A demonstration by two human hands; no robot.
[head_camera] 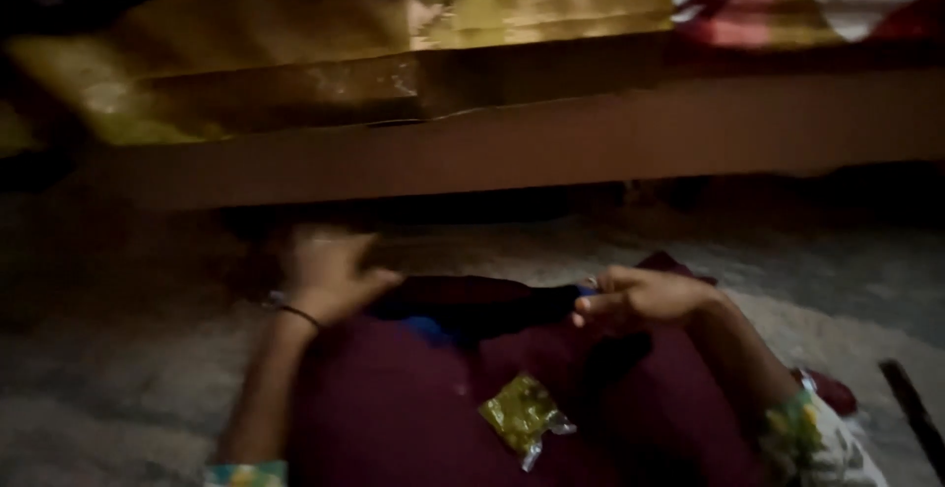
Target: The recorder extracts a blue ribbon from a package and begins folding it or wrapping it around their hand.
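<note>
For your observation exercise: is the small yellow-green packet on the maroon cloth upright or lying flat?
Lying flat: the packet rests on the maroon cloth, untouched by either hand.

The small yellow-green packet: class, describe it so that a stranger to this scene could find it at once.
Start at the long wooden bed frame, then drop to the dark maroon cloth spread over the person's lap. The small crinkled yellow-green packet lies on that cloth, below and between both hands, touching neither; it is the only shiny, bright thing there.
</note>
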